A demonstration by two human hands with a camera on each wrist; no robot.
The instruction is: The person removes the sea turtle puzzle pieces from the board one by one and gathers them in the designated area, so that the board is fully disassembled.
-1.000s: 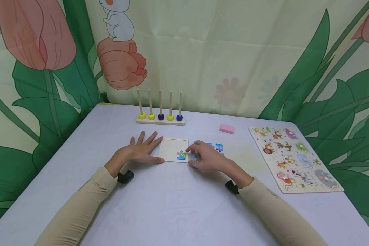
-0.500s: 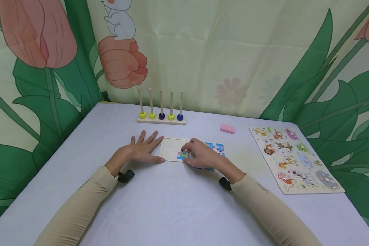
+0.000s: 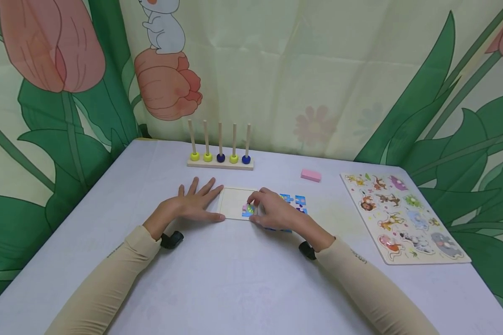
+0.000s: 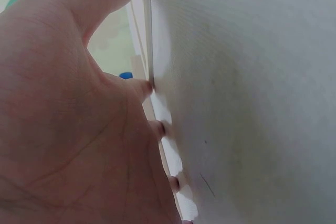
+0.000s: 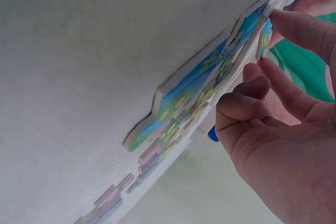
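A small shallow wooden puzzle tray (image 3: 234,199) lies at the middle of the table. Spread flat at its left side, my left hand (image 3: 190,206) touches the tray's edge with thumb and index finger. One colourful jigsaw piece (image 3: 247,211) is in the tray's lower right corner. My right hand (image 3: 275,210) reaches over the right rim and pinches this piece between thumb and index finger, its other fingers curled. Loose jigsaw pieces (image 3: 300,200), mostly blue, lie right of the tray, partly hidden under the right hand; the right wrist view shows more of them (image 5: 184,95).
Behind the tray stands a wooden peg rack (image 3: 220,164) with yellow and dark blue beads. A pink block (image 3: 310,175) lies at the back right. An animal puzzle board (image 3: 377,223) takes up the table's right side. A printed curtain (image 3: 255,83) hangs behind.
My right hand has moved left from the loose pieces onto the piece in the tray, which now sits slightly turned. The left hand keeps its place at the tray.
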